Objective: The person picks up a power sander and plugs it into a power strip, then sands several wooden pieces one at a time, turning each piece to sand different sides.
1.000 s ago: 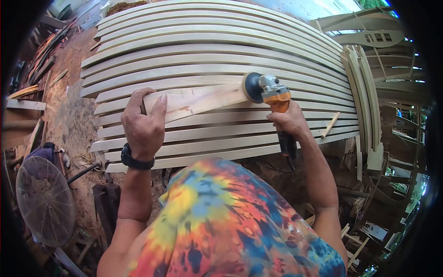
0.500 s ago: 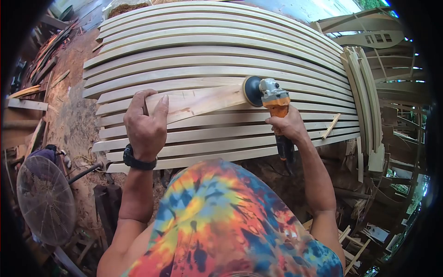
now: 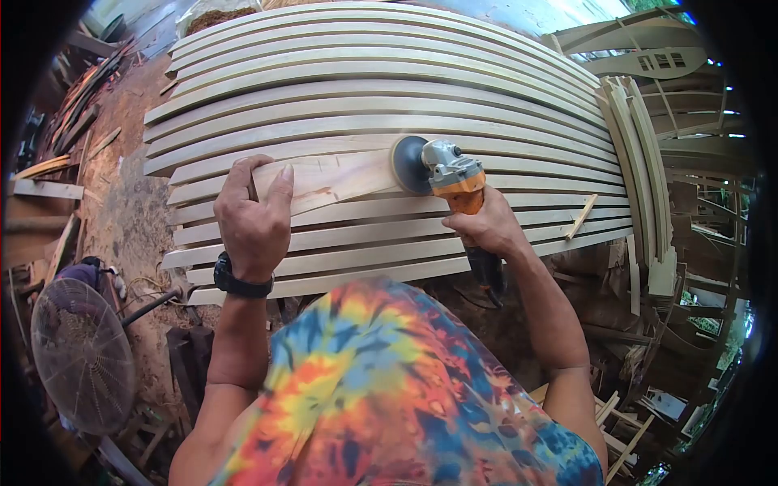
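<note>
My left hand (image 3: 254, 215) is closed around the left end of a short pale wooden board (image 3: 336, 176), thumb on its upper face and fingers over the far edge. The board lies across a row of long wooden slats (image 3: 348, 235). In my right hand (image 3: 488, 223) is an orange and grey angle grinder (image 3: 455, 172), gripped by its body with the black tail pointing down toward me. Its round sanding disc (image 3: 411, 164) is against the right part of the board and covers that end. A dark watch (image 3: 241, 278) is on my left wrist.
A round fan (image 3: 83, 356) stands at the lower left. Stacked boards (image 3: 634, 174) lie across the slats' right ends. A loose wood strip (image 3: 581, 216) rests on the slats. Scrap wood (image 3: 624, 429) lies at the lower right, and curved wooden frames (image 3: 697, 125) stand at the right.
My right hand has moved the angle grinder left along the board, so the disc sits nearer my left hand. The left hand and the board have stayed almost in place.
</note>
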Available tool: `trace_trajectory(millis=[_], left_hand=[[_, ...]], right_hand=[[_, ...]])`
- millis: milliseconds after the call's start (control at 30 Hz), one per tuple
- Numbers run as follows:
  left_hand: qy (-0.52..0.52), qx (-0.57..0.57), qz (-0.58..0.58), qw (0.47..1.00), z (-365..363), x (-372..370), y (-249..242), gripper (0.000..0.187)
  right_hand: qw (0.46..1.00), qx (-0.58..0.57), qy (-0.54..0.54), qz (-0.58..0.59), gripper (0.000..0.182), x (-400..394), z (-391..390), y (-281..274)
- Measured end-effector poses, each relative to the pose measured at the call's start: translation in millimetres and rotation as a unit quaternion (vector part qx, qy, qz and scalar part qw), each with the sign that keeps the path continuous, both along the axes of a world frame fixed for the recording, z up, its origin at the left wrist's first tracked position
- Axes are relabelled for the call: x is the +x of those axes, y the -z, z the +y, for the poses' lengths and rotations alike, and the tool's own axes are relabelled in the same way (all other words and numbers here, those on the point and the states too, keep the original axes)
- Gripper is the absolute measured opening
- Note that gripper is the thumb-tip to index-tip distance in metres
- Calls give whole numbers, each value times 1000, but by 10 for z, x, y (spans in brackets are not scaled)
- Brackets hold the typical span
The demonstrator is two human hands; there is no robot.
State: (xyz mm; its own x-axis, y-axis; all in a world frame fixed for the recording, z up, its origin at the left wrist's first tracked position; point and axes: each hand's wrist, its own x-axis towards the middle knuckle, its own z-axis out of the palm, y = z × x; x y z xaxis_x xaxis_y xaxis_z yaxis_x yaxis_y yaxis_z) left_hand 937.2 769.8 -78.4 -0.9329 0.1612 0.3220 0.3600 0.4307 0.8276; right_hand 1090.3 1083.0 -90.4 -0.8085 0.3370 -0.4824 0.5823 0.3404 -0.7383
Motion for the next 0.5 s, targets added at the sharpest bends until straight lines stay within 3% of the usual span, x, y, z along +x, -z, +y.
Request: trace_trajectory(millis=[200,367,433,500], left_hand=[[1,-30,-45,999,-29,26,-36,21],[-2,-5,-3,1000,25,4,-15,23],[-3,-3,-3,1000,22,-6,12,23],[-5,0,-2,1000,-10,-18,29,24]], right_hand=[[995,-67,77,1,37,-29,53,-40],[999,-47,22,16,34,-74,-92,-68],[998,-54,2,-28,47,-96,-131,-153],[999,-37,2,-22,46,-68,-107,-117]])
